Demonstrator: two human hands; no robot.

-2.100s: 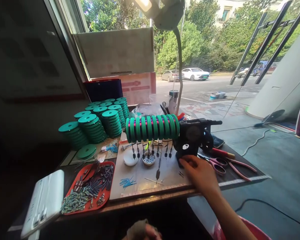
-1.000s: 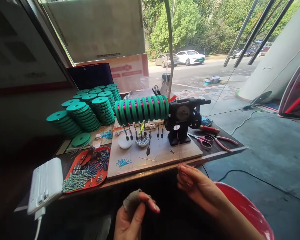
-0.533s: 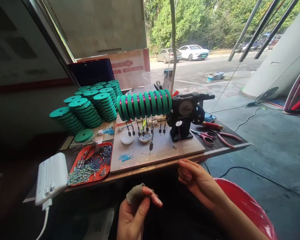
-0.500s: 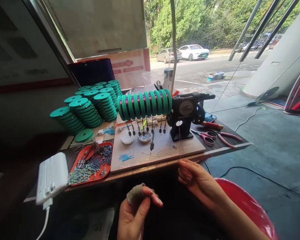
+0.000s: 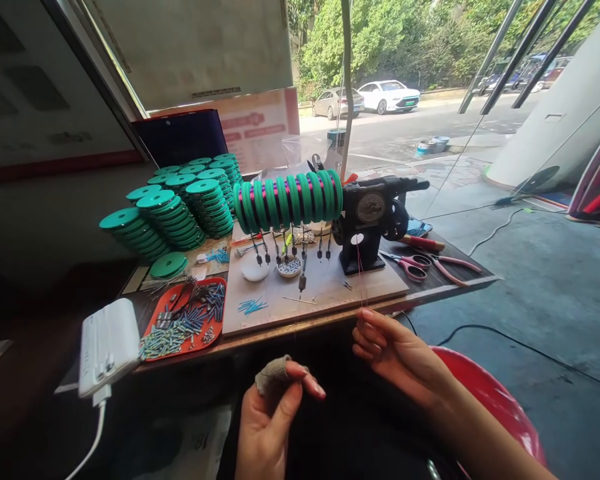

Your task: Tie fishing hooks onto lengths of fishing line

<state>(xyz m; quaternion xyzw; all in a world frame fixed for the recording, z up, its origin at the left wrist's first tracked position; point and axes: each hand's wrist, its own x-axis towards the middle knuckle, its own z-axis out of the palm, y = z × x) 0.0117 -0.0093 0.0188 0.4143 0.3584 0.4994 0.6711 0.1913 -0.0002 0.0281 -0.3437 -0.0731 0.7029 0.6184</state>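
Note:
My left hand (image 5: 275,407), with a tan wrap on one finger, is closed in a pinch low in the middle. What it pinches is too fine to make out. My right hand (image 5: 385,340) pinches a thin pinkish thread (image 5: 361,277), which runs up to the black clamp stand (image 5: 363,220). From that stand a row of green foam spools (image 5: 287,200) wound with purple and dark line sticks out to the left. Several small dark weights hang under the spools, and one spring-like piece (image 5: 303,279) hangs lowest, above the board (image 5: 325,303).
A red tray (image 5: 177,357) of small tubes and beads lies left, beside a white power bank (image 5: 110,347). Stacked green spools (image 5: 163,213) stand behind. Blue sticks (image 5: 253,306) and a bead bowl (image 5: 290,268) sit on the board. Scissors (image 5: 413,267) and pliers (image 5: 455,270) lie right, above a red basin (image 5: 495,400).
The view has shifted slightly. My right hand sits a little higher and still pinches the thread. My left hand keeps its pinch almost in place.

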